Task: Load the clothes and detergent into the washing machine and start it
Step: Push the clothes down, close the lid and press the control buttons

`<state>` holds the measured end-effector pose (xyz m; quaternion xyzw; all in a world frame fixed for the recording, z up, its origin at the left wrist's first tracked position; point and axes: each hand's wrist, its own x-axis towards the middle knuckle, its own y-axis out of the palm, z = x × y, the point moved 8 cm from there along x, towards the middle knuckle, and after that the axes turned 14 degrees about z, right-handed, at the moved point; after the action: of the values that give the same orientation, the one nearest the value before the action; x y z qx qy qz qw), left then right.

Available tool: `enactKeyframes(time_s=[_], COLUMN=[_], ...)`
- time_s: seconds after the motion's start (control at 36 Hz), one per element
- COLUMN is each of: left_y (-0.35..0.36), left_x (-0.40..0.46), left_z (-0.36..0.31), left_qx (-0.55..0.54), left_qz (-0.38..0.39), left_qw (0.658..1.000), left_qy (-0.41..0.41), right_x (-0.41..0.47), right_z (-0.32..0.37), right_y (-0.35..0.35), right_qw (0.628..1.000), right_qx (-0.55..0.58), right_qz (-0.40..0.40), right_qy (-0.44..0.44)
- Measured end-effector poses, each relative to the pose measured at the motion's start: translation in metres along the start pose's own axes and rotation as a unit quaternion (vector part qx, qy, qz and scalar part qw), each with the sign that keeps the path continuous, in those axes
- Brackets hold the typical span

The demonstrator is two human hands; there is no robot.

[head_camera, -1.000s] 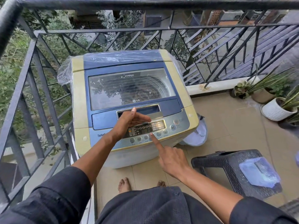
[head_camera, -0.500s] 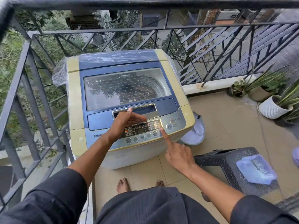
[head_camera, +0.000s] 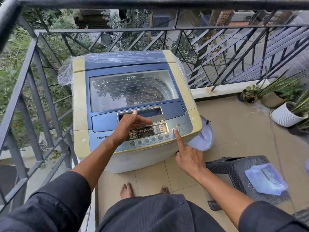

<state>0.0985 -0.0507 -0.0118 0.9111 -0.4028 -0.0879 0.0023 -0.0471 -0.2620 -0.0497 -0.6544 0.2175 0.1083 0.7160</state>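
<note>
A blue and cream top-loading washing machine (head_camera: 133,91) stands in the balcony corner with its glass lid closed, and plastic film covers its back. Its control panel (head_camera: 148,132) runs along the front edge, with a lit display. My left hand (head_camera: 128,125) hovers flat over the panel's left part, fingers straight and holding nothing. The straight index finger of my right hand (head_camera: 189,158) touches the round button (head_camera: 175,130) at the panel's right end, below the power button; its other fingers are curled. The reflection on the lid hides what is in the drum.
A black metal railing (head_camera: 33,81) closes the balcony to the left and behind the machine. To the right stands a dark plastic stool (head_camera: 234,168) with a bluish plastic packet (head_camera: 265,178) on it. A white basket (head_camera: 206,138) sits beside the machine. Potted plants (head_camera: 284,113) line the far right.
My right index finger moved rightward along the row of panel buttons to the button at the right end. My left hand stayed over the panel.
</note>
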Motion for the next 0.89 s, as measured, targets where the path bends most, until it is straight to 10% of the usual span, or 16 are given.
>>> enactKeyframes(time_s=[0.89], left_y=[0.0010], left_x=[0.0021], left_z=[0.0058], left_qx=[-0.016], left_qz=[-0.021], left_qw=[1.000], left_qy=[0.006], right_x=[0.0036], right_z=[-0.0028], right_y=[0.0076], right_qw=[0.998], right_qx=[0.054], right_qz=[0.003], right_qy=[0.008])
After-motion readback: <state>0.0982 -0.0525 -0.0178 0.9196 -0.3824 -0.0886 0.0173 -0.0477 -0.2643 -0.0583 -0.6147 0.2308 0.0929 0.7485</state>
